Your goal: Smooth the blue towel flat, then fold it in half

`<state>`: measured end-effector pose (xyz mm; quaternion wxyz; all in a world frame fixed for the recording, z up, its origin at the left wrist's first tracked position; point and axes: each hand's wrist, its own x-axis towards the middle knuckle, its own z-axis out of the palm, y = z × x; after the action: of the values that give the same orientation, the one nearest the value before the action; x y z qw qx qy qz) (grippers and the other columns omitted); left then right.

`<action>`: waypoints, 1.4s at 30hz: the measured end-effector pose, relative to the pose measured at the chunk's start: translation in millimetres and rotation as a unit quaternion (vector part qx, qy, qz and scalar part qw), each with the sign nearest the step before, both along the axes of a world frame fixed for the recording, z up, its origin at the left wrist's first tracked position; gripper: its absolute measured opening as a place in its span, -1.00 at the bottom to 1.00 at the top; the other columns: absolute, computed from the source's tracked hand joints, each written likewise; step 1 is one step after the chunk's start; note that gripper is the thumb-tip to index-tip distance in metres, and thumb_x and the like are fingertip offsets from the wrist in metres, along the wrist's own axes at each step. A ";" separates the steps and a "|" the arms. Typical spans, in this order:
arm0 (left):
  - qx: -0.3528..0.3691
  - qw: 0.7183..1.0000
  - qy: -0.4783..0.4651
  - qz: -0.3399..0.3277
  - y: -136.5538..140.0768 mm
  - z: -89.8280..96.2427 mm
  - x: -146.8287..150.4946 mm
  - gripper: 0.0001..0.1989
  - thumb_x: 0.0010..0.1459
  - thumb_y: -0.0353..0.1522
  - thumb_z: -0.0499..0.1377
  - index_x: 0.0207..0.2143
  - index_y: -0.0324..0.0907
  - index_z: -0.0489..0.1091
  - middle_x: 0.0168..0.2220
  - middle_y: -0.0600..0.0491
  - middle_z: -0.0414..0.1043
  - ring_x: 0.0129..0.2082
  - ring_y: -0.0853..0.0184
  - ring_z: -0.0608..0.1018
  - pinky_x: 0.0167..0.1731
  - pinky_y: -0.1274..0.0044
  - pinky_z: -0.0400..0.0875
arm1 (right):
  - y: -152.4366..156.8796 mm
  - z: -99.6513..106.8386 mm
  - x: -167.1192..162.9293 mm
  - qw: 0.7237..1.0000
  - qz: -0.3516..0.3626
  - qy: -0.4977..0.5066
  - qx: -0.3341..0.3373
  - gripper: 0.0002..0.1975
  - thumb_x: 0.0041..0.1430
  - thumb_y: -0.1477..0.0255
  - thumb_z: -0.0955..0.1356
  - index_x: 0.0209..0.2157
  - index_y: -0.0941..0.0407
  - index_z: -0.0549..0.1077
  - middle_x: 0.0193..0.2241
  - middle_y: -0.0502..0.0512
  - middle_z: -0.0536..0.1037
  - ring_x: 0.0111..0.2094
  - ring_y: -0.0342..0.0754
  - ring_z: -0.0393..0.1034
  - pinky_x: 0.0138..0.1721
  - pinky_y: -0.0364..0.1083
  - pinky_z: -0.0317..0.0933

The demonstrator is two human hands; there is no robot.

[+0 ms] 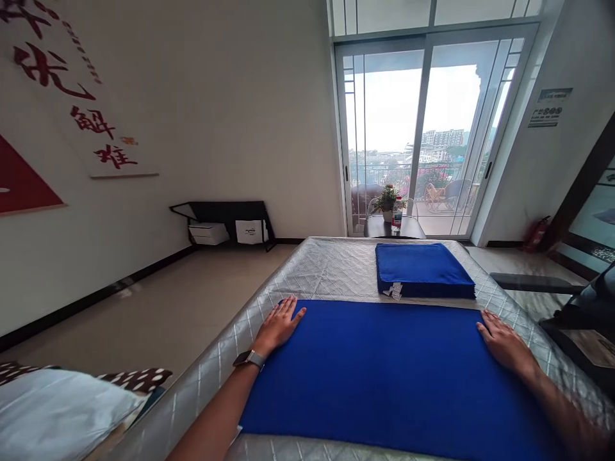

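A blue cloth (384, 371) lies spread flat across the quilted silver-grey mattress (317, 272). My left hand (280, 325) rests palm down on the cloth's far left corner, fingers stretched forward and thumb apart; a watch is on that wrist. At the far right corner, my right hand (504, 339) lies flat along the cloth's edge with its fingers extended. Just beyond the cloth sits a neat stack of folded blue cloths (423, 266), with white tags (394, 291) hanging at its front left corner.
Behind the mattress stands a small dark table with a potted plant (387, 200) and a water bottle (396, 214), before glass sliding doors (423, 128). A black rack (230, 218) holds white boxes at the left wall. White bedding (62, 410) lies at lower left.
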<state>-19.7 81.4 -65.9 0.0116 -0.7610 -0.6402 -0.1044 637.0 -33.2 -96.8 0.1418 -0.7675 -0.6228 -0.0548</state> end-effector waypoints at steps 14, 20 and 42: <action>-0.002 1.000 -0.012 0.010 0.0 -1.3 1.4 -0.21 0.35 0.06 -0.28 0.38 -0.31 0.02 0.40 -0.13 -0.02 0.41 0.16 0.02 0.35 0.24 -0.09 | 1.1 1.6 2.6 1.000 -0.001 -0.011 -0.023 -0.26 0.34 0.11 -0.07 0.36 0.27 0.05 0.39 0.17 0.06 0.39 0.03 -0.13 0.38 0.09 -0.22; -0.005 1.000 -0.010 0.019 -14.4 15.8 12.5 -0.24 0.37 0.03 -0.32 0.38 -0.30 0.00 0.41 -0.11 -0.03 0.41 0.17 0.02 0.35 0.26 -0.11 | -7.1 20.4 -14.1 1.000 -0.009 0.000 -0.023 -0.29 0.36 0.14 -0.06 0.36 0.28 0.03 0.38 0.21 0.07 0.39 0.02 -0.12 0.38 0.09 -0.24; 0.053 0.993 -0.058 -0.093 -45.2 39.5 101.5 -0.31 0.41 -0.06 -0.28 0.32 -0.37 0.16 0.34 -0.23 0.14 0.37 0.06 0.13 0.34 0.28 -0.03 | -24.2 73.4 -135.7 0.995 0.068 -0.064 0.031 -0.39 0.33 0.35 0.01 0.34 0.24 0.12 0.34 0.23 0.18 0.38 0.03 -0.07 0.35 0.12 -0.20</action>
<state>81.8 36.3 -26.5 0.0046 -0.8085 -0.5595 -0.1827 501.3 -57.4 -23.5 0.1285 -0.7138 -0.6790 -0.1135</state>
